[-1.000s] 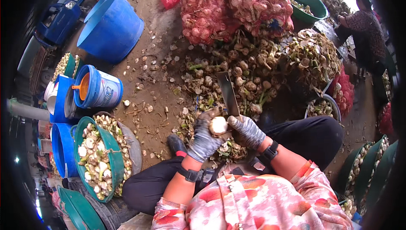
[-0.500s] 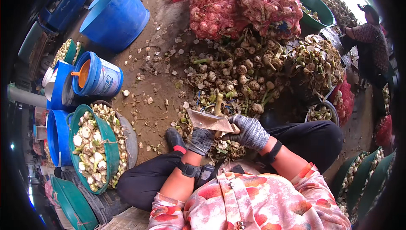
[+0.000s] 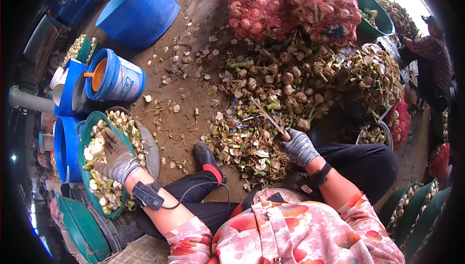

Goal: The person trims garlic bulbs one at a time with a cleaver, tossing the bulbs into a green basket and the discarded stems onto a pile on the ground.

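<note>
My left hand (image 3: 117,158), in a grey-striped glove, is over the green basin (image 3: 87,133) at the left. Its fingers are stretched out and apart. Beside the fingers a pale trimmed garlic bulb (image 3: 94,148) shows slightly blurred, apart from the hand or barely touching it. More cut garlic (image 3: 107,197) fills the basin. My right hand (image 3: 300,148), gloved likewise, is closed round the handle of a broad-bladed knife (image 3: 265,113). The blade is seen nearly edge-on and points up and left, above a heap of garlic trimmings (image 3: 256,152).
Untrimmed garlic bulbs (image 3: 290,82) lie heaped ahead, below red mesh sacks (image 3: 261,7). Blue tubs (image 3: 140,12) and a blue bucket (image 3: 128,82) stand at the left. Another person (image 3: 431,60) sits at the far right, past a leafy pile (image 3: 373,77).
My left hand has swung from the knife over to the green basin and opened by a bulb. The right hand has turned the knife edge-on; the garlic stalk above the blade is gone.
</note>
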### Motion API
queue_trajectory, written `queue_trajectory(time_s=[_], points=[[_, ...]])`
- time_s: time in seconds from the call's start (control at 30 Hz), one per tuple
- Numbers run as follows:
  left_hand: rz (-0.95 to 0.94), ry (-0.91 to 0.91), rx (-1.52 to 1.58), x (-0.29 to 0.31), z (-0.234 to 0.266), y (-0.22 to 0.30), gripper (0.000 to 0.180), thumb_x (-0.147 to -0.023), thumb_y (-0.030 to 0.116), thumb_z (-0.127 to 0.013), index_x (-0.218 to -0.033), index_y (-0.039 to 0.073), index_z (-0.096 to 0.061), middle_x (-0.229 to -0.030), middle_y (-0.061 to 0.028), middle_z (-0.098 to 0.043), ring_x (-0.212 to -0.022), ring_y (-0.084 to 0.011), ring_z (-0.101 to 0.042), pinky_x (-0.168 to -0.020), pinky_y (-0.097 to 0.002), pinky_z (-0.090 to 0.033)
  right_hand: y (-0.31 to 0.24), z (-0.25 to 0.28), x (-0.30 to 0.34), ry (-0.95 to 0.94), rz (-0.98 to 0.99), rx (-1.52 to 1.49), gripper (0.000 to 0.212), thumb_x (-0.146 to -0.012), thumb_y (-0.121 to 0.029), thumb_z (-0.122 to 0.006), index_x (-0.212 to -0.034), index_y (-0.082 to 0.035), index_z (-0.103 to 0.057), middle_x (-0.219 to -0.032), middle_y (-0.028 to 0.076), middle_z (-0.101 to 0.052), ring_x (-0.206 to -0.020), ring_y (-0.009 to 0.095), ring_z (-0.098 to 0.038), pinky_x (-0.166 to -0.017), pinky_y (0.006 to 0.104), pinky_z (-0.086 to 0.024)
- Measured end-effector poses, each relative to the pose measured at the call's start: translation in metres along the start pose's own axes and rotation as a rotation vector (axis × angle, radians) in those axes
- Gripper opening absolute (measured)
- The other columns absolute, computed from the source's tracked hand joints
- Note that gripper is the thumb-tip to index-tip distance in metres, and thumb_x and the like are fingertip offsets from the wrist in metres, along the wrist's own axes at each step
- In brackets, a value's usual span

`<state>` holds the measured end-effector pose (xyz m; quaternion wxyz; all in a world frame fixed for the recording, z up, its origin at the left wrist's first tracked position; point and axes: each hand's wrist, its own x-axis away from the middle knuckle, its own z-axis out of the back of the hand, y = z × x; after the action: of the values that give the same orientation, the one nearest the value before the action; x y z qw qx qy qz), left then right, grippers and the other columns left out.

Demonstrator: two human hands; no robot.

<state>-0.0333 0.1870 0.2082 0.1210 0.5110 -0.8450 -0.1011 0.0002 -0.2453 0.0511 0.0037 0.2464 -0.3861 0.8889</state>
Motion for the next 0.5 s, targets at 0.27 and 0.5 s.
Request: queue_trajectory(time_s=[0.27, 0.5], points=[[0.55, -0.229, -0.764, -0.013, 0.13, -0.178, 0.046, -0.101, 0.047, -0.043, -0.135, 0.018, -0.052, -0.126, -0.0064, -0.061, -0.108, -0.0259, -0.061, -0.099, -0.0487, -0.046, 0.002, -0.008, -0.021, 0.082, -0.031, -0.277, 0.037, -0.082, -0.035, -0.074, -0.091, -0.001, -0.063, -0.073, 0.018, -0.064, -0.064, 0.031, -0.06, -0.064, 0.04, -0.049], [0.676, -0.76, -1.5, 0.04, 0.209, -0.364, 0.038, -0.097, 0.013, -0.06, -0.135, 0.012, -0.054, -0.118, -0.0043, -0.062, -0.087, -0.0119, -0.059, -0.075, -0.0239, -0.051, 0.013, -0.006, -0.037, 0.104, -0.128, -0.272, 0.04, -0.083, -0.038, -0.074, -0.095, -0.001, -0.062, -0.076, 0.022, -0.063, -0.07, 0.038, -0.062, -0.065, 0.0434, -0.049]])
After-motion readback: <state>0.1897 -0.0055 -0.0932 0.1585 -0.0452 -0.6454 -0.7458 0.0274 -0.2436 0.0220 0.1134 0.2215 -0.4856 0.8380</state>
